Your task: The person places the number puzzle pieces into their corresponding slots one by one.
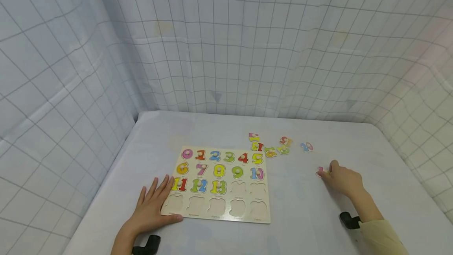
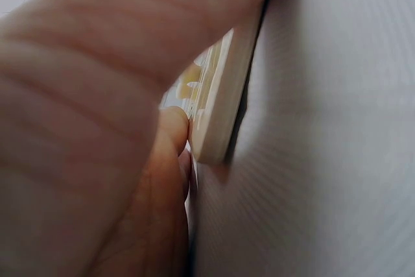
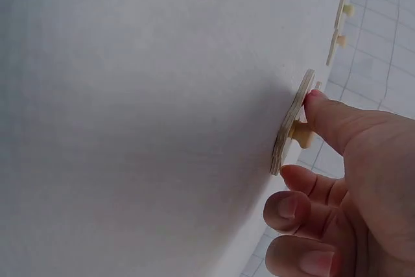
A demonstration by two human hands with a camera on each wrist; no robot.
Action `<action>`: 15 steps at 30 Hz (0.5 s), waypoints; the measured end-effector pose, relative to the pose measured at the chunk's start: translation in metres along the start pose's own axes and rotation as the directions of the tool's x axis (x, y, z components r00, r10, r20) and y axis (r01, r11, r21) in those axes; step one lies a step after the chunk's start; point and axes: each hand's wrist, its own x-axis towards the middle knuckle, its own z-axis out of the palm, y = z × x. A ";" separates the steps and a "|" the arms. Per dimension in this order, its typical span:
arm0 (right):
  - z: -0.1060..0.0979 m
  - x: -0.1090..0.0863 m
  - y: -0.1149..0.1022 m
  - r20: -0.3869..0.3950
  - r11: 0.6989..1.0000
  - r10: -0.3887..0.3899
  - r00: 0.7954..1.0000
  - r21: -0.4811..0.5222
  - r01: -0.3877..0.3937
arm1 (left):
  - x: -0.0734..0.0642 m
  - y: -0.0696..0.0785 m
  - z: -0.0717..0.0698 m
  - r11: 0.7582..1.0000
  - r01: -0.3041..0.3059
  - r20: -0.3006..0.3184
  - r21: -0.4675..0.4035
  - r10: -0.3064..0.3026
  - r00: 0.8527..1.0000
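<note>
A wooden number puzzle board [image 1: 247,219] lies on the white table, with knobbed pieces for 0 through 13 in its recesses. The remaining recesses, right of 13 and along the bottom row, show bare wood. My left hand [image 1: 150,209] rests spread at the board's lower left corner, fingers along its left side and thumb at the front edge [image 2: 220,115]. Far to the right, my right hand [image 1: 343,180] pinches a number puzzle piece [image 1: 319,171] with a pink digit; its other digit is hidden. In the right wrist view, thumb and fingertips are around its wooden knob [image 3: 302,134].
Several loose number pieces lie behind the board's right corner, among them a red-and-yellow one [image 1: 257,146] and a green-and-orange one [image 1: 270,152]. A blue-and-pink piece [image 1: 306,146] sits farther right. Gridded white curtains [image 1: 226,50] enclose the table.
</note>
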 end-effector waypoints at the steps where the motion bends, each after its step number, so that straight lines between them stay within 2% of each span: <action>1: 0.001 0.000 0.001 0.000 1.000 -0.014 1.000 0.002 0.014 | 0.000 0.000 0.000 1.000 0.000 0.000 -0.002 0.000 1.000; 7: 0.007 0.003 0.005 -0.018 0.993 -0.119 0.993 0.001 0.119 | 0.000 0.000 0.000 1.000 0.004 0.000 0.002 -0.004 1.000; 15: 0.008 0.006 0.002 -0.044 0.989 -0.143 0.989 0.020 0.144 | -0.001 -0.001 0.000 1.000 -0.002 -0.002 -0.002 0.002 1.000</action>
